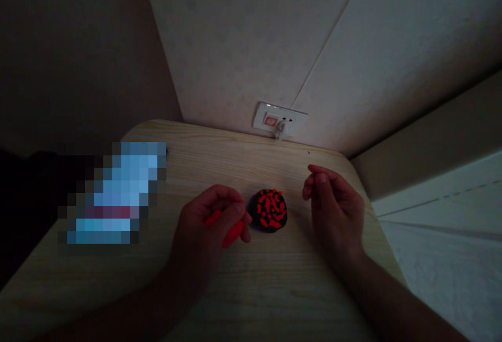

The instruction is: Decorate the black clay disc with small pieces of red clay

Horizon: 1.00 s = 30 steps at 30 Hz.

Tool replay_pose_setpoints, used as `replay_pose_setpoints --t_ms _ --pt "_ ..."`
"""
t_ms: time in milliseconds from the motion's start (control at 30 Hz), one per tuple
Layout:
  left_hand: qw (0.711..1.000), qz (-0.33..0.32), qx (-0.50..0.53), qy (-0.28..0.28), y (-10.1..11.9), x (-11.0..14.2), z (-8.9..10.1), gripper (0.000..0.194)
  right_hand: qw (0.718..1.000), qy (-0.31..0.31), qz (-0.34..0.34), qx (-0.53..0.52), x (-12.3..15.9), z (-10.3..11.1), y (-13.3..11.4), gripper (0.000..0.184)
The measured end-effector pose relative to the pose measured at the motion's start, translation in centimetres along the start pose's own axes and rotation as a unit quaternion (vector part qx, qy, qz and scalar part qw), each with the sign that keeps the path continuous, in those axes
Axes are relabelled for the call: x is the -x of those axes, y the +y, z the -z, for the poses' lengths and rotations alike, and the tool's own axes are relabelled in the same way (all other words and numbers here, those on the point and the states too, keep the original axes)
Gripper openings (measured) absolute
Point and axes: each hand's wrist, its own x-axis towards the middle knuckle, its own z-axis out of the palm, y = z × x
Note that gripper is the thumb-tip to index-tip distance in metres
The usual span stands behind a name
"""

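Observation:
My left hand (214, 227) is closed around a lump of bright red modelling clay (234, 233), which shows between the thumb and fingers. Just to its right, on the wooden table, sits a round black piece (257, 223), its top dotted with several small red bits (270, 208), some rounded and some elongated. My right hand (335, 206) is held apart from the round piece, on its right side. Its thumb presses against the curled fingers, and anything tiny pinched there is too small to make out.
A pixelated blue object (121, 185) lies on the table's left side. The pale wooden table (243, 295) meets the wall at the back, where a socket (261, 116) holds a plug (280, 129). A tiny red speck (308, 152) lies near the back edge.

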Motion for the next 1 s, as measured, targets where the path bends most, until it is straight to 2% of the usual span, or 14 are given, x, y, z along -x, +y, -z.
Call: replay_pose_setpoints --t_ms 133,467,700,867,1000 --pt "1.000 -0.003 0.001 -0.004 0.0 0.0 0.1 0.008 1.000 0.018 0.008 -0.009 0.0 0.0 0.2 0.017" --pt "1.000 -0.002 0.011 -0.001 0.0 -0.2 -0.1 0.009 0.995 0.008 -0.010 -0.104 -0.4 -0.5 -0.5 0.010" --pt "1.000 0.001 0.015 -0.004 -0.1 -0.1 0.1 0.009 0.998 0.015 0.003 -0.063 -0.2 -0.2 -0.3 0.016" --pt "1.000 0.000 0.011 -0.008 0.0 -0.1 0.0 0.008 0.999 -0.001 0.033 -0.028 0.0 -0.3 -0.5 0.007" --pt "1.000 -0.003 0.005 -0.010 0.0 0.0 0.1 0.008 0.997 -0.016 0.075 0.005 0.6 -0.7 -1.1 0.015"
